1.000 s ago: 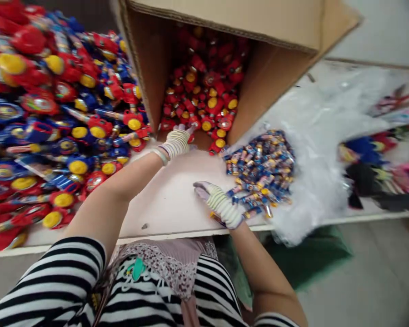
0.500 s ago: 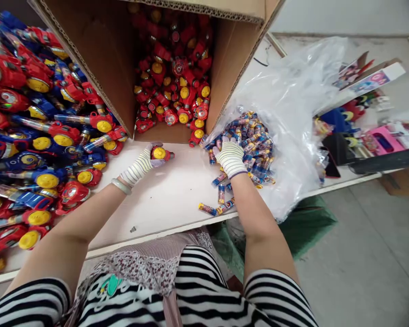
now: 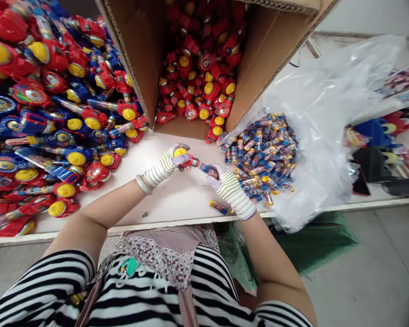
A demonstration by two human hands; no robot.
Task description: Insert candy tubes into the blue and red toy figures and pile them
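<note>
Both my hands wear striped knit gloves. My left hand (image 3: 163, 164) is closed round a red toy with a yellow round cap (image 3: 184, 156), held just above the white table (image 3: 177, 195). My right hand (image 3: 230, 191) pinches a small printed tube (image 3: 207, 170) whose end meets the red toy's nozzle. A heap of the same small tubes (image 3: 261, 152) lies on clear plastic just right of my right hand. One or two loose tubes (image 3: 221, 208) lie at the table's front edge under my right wrist.
An open cardboard box (image 3: 141, 68) on its side holds several red toys (image 3: 197, 86). A big pile of red and blue toys with tubes fitted (image 3: 51, 113) covers the table's left. A clear plastic bag (image 3: 327, 118) spreads right; more packaged goods (image 3: 388, 136) lie beyond it.
My left hand has lifted the red toy and brought it toward the middle. My right hand has left the tube heap with one tube and brought it to the toy.
</note>
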